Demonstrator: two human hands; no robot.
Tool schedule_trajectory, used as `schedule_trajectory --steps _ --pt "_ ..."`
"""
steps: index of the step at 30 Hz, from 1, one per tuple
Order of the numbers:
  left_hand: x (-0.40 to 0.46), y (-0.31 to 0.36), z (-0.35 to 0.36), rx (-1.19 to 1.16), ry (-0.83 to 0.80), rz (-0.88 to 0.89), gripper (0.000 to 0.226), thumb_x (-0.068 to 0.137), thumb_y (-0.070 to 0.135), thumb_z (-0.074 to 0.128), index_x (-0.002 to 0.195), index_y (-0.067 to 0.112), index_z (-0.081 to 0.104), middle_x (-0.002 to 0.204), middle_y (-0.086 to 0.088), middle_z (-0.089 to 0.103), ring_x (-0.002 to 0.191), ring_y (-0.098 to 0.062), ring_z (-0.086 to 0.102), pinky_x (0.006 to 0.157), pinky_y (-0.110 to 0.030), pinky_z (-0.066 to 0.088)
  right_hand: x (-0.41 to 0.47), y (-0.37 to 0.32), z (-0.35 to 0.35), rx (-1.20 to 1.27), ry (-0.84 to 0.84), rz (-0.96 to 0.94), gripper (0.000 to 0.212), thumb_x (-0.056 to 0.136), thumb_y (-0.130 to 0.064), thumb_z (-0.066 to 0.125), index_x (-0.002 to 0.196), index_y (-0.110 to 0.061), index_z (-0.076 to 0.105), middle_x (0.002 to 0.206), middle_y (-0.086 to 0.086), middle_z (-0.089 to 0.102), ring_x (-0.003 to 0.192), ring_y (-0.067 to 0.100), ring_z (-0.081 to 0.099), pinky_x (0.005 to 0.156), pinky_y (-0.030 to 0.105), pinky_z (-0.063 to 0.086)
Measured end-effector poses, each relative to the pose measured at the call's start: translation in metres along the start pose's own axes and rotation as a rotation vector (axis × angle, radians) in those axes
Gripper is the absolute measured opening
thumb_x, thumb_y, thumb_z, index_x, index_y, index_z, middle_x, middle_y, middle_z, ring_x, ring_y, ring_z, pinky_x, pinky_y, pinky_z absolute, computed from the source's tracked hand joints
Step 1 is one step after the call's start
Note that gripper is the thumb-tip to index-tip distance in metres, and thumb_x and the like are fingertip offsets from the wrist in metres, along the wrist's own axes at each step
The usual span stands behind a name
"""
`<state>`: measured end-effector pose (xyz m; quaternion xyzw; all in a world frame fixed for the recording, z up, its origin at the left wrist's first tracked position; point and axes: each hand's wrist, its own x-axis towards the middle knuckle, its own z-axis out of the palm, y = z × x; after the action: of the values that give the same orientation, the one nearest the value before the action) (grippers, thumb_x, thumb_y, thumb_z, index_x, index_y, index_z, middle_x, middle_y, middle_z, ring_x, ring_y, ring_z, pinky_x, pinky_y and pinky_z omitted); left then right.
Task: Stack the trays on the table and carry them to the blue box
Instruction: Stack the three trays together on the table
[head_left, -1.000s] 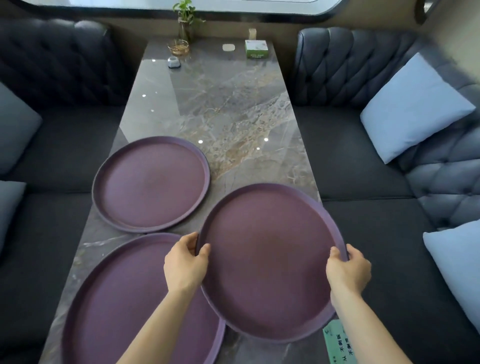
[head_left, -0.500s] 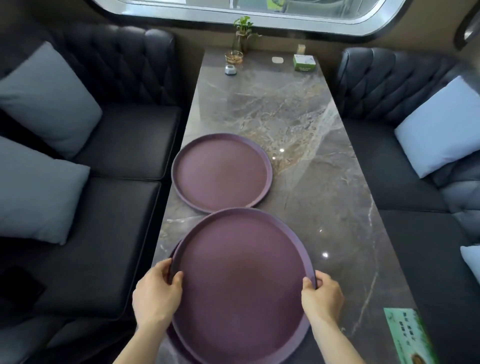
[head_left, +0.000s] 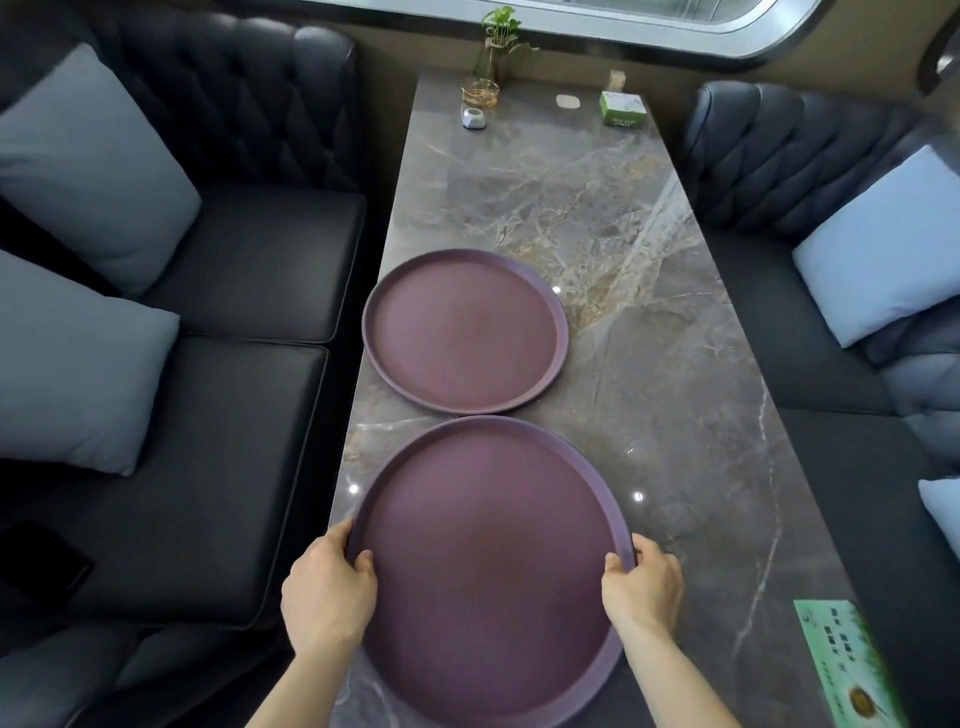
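A large round purple tray (head_left: 488, 561) lies at the near end of the marble table (head_left: 675, 415), on top of another purple tray that it hides almost fully. My left hand (head_left: 327, 597) grips its left rim, thumb over the edge. On the opposite rim my right hand (head_left: 644, 587) holds it the same way. A second visible purple tray (head_left: 465, 330) rests flat on the table just beyond, close to the table's left edge. No blue box is in view.
Dark tufted sofas with pale blue cushions (head_left: 78, 358) flank the table on both sides. At the far end stand a plant vase (head_left: 498, 47), a glass cup (head_left: 480, 93), a small grey object (head_left: 474, 118) and a green box (head_left: 622, 108). A green card (head_left: 847, 670) lies near right.
Both hands carried the right-hand tray leftward and set it down over the near-left tray. The view swung left with them.
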<state>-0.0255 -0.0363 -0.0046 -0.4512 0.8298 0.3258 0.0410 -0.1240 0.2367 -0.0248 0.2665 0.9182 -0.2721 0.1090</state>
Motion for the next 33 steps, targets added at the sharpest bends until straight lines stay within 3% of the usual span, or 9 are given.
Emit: schedule_trajectory --steps 11,22,28,31,33 --pt "0.011 -0.006 0.009 0.023 0.049 0.005 0.043 0.088 0.012 0.057 0.126 0.03 0.066 0.103 -0.002 0.077 0.094 -0.035 0.067 0.079 -0.041 0.052 0.007 0.011 -0.001 0.007 0.039 -0.019 0.036 0.086 0.0 0.061 0.117 -0.016 0.073 0.11 0.012 0.069 0.106 0.034 0.062 0.088 0.04 0.051" --pt "0.019 -0.011 0.006 -0.015 0.037 -0.011 0.038 0.087 0.008 0.059 0.115 0.031 0.071 0.102 0.004 0.077 0.094 -0.03 0.067 0.076 -0.038 0.051 0.007 0.014 -0.003 -0.103 0.022 -0.062 0.041 0.09 -0.002 0.059 0.128 -0.017 0.067 0.115 0.008 0.069 0.102 0.033 0.065 0.084 0.04 0.054" --pt "0.028 -0.009 -0.006 0.007 -0.115 -0.039 0.033 0.085 0.015 0.056 0.107 0.039 0.06 0.103 0.014 0.071 0.086 -0.022 0.064 0.074 -0.038 0.053 0.011 0.01 -0.016 -0.163 -0.087 -0.016 0.031 0.09 -0.019 0.064 0.12 -0.026 0.067 0.112 0.004 0.073 0.104 0.032 0.064 0.075 0.035 0.049" --pt "0.039 0.002 -0.011 -0.013 -0.108 -0.073 0.04 0.082 0.02 0.055 0.119 0.035 0.058 0.107 0.013 0.072 0.089 -0.022 0.061 0.076 -0.037 0.049 0.03 0.003 -0.027 -0.074 -0.131 0.077 0.016 0.086 -0.041 0.066 0.094 -0.03 0.074 0.1 0.003 0.075 0.1 0.031 0.066 0.08 0.035 0.052" --pt "0.05 0.014 -0.01 -0.063 -0.064 -0.075 0.038 0.083 0.022 0.056 0.119 0.033 0.06 0.107 0.011 0.071 0.089 -0.021 0.061 0.078 -0.039 0.049 0.051 0.0 -0.029 -0.005 -0.134 0.136 0.025 0.082 -0.054 0.063 0.076 -0.031 0.073 0.084 0.003 0.075 0.089 0.032 0.07 0.082 0.04 0.057"
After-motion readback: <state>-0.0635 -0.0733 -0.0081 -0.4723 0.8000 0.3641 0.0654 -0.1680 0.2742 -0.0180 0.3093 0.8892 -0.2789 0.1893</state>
